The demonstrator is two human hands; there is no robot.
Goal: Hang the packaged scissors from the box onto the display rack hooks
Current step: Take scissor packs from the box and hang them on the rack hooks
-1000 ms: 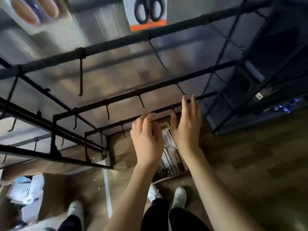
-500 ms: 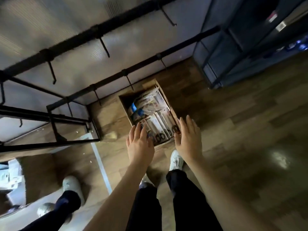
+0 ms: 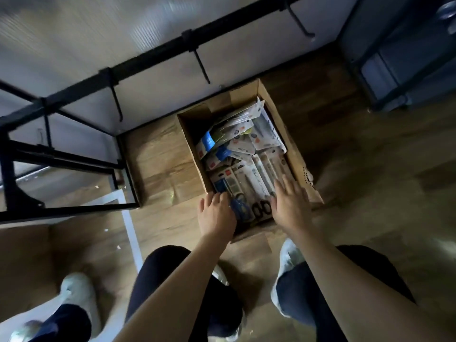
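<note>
Hands: left hand fingers curled at the packaged scissors, grip unclear; right hand flat, fingers spread, on them. Packs lie in the box at frame centre, long axis toward upper left, empty hooks above.

Your single head camera looks steeply down, close over the open box on the floor.

One box, three rack hooks — two hands, many scissor packs.
</note>
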